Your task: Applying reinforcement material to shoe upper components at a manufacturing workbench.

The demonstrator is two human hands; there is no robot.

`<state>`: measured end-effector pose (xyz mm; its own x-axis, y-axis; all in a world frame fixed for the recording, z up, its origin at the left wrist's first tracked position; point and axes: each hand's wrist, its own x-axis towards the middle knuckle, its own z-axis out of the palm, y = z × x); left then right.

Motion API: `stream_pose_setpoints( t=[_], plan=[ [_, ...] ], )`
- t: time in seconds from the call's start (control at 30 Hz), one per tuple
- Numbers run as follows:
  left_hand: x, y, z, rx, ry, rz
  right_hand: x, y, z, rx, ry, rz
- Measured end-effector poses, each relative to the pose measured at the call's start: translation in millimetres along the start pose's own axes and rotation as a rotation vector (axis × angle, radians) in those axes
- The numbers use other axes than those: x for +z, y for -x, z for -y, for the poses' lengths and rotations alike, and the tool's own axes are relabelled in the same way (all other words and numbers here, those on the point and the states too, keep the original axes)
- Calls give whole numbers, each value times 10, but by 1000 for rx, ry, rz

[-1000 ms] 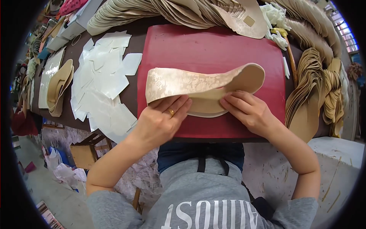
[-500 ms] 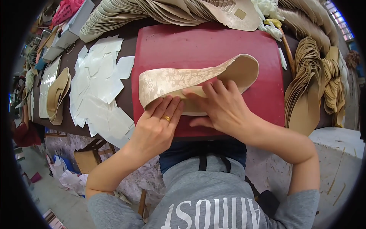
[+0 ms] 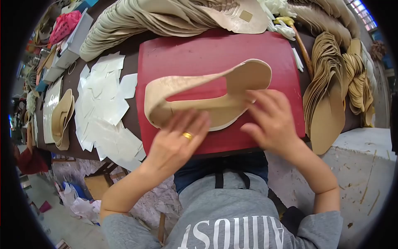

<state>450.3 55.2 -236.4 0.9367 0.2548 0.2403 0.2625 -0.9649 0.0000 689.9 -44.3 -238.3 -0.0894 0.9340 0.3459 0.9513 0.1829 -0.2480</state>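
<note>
A beige shoe upper (image 3: 217, 109), looped into a ring with an opening through its middle, stands on a red mat (image 3: 182, 52). Its rounded, wider part rises at the far right. Across the near left edge of the upper lies my left hand (image 3: 172, 145), fingers stretched out and slightly blurred, a gold ring on one of them. My right hand (image 3: 273, 122) is by the upper's near right edge, its fingers apart and the thumb spread; whether the fingertips touch the edge I cannot tell.
White sheet pieces (image 3: 105, 99) lie in a loose pile left of the mat. A long stack of beige shoe pieces (image 3: 141, 20) runs along the far side. More tan pieces (image 3: 327, 83) and a wooden-handled tool (image 3: 302, 50) are at the right. Another curved upper (image 3: 62, 118) sits far left.
My right hand has moved right, out of the upper's middle to its near right edge. The upper now leans back, showing more of its plain inner side. My left hand stays at the left edge.
</note>
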Motion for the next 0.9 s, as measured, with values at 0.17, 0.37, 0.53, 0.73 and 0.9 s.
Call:
stream_pose_setpoints(
  t=[0.17,0.37,0.53,0.73,0.9],
  plan=[
    [35,-78,-43,-38,63,-28,46,117,-85,-78,48,214],
    [-23,-101,-97,-67,12,-19,-133,142,-346,209,167,9],
    [17,-138,-137,-61,-6,-57,6,45,108,1,-219,206],
    [-136,220,-131,-97,-68,32,-38,-178,115,14,-144,-31],
    [-206,297,-117,-129,-213,-12,194,-123,381,-179,-425,71]
  ],
)
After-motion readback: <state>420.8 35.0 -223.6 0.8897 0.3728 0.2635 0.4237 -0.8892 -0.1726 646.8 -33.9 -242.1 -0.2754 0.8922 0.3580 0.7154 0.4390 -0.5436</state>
